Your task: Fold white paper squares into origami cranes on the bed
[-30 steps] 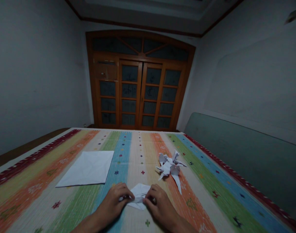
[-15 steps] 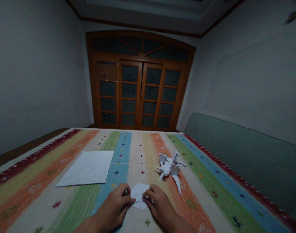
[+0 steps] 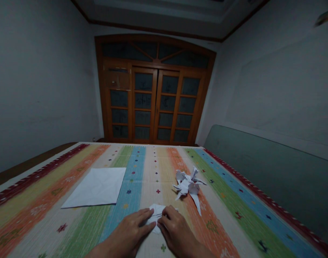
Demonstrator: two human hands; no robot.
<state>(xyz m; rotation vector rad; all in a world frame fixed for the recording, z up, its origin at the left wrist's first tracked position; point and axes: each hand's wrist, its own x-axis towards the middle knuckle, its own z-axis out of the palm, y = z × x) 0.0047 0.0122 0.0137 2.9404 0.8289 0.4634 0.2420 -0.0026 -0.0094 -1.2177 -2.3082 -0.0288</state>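
A small folded piece of white paper (image 3: pixel 157 214) lies on the striped cloth, near the lower middle of the view. My left hand (image 3: pixel 127 229) comes in from the lower left, its fingers stretched across the paper's near left side. My right hand (image 3: pixel 175 228) curls over its right side, and the two hands nearly meet. They hide much of the paper, so its shape is hard to make out. To the left lies a flat square sheet of white paper (image 3: pixel 95 188). A white folded paper figure with pointed flaps (image 3: pixel 187 186) rests ahead of my right hand, apart from it.
A cloth with coloured stripes and small motifs (image 3: pixel 80 229) covers the broad surface, with a dark red border along both sides. A grey-green padded panel (image 3: pixel 268 179) runs along the right side. Behind the far edge stands a wooden glazed double door (image 3: pixel 153 104).
My left hand has flattened and moved right, closer to my right hand. The folded paper now shows less between them. The square sheet and the paper figure have not moved.
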